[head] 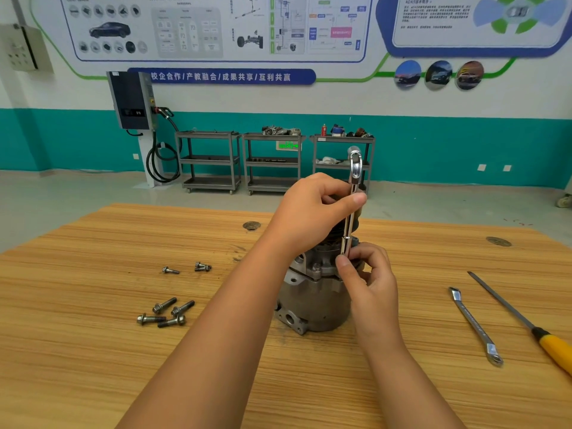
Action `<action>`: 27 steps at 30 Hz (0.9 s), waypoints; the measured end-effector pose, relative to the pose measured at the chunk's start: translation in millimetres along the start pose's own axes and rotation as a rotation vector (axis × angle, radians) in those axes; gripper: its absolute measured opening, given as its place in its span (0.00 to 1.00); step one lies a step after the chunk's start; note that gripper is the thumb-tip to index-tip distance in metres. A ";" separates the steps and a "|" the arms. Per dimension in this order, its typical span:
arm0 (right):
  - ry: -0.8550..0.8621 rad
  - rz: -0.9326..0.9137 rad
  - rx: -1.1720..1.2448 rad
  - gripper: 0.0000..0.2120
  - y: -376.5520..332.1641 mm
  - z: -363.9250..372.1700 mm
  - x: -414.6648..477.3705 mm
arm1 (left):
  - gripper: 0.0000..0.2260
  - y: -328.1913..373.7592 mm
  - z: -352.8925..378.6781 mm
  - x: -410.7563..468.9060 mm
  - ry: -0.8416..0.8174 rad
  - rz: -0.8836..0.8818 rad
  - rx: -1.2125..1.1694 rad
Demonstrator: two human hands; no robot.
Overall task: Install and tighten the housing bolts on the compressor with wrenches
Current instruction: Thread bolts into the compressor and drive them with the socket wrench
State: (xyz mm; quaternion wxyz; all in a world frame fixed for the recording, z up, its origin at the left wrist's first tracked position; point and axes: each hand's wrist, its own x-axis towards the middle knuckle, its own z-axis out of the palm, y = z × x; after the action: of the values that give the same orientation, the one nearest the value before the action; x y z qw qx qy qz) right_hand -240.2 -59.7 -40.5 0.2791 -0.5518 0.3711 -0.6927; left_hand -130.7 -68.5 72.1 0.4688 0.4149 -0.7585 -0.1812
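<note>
Compressor [312, 301] upright mid-desk [93, 351]. Above it, socket wrench [356, 168] standing vertical: left grip [315, 209] clenched round its shaft, right grip [368, 283] pinching its lower end. Left of compressor, loose bolts [164, 305]; right of it, spare wrench [475, 326] and yellow-handled tool [554, 348].

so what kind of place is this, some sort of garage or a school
Probably an automotive training workshop: car posters cover the wall, a car charger with its cable stands below them, and metal carts hold parts behind the wooden bench.

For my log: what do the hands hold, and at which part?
Both hold one upright wrench: left hand grips its shaft, right hand pinches its lower end at the compressor.
</note>
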 end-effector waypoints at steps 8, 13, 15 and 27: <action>0.017 0.007 0.005 0.07 0.2 1.2 -0.3 | 0.07 0.2 0.8 -2.4 0.061 -0.046 -0.041; 0.005 0.046 0.097 0.10 1.4 1.3 0.1 | 0.06 -0.9 -0.6 -2.4 0.039 -0.069 -0.035; -0.002 0.055 0.107 0.12 2.0 1.0 1.0 | 0.06 -1.5 -0.6 -2.2 0.038 -0.068 -0.039; -0.037 0.025 -0.012 0.05 0.4 -0.5 1.9 | 0.08 -1.3 0.2 -3.0 0.039 -0.067 -0.078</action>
State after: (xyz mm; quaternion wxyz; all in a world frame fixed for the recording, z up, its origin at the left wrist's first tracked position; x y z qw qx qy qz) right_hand -241.1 -61.4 -39.8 0.2911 -0.5614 0.3771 -0.6767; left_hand -129.7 -66.9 69.4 0.4932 0.4250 -0.7270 -0.2182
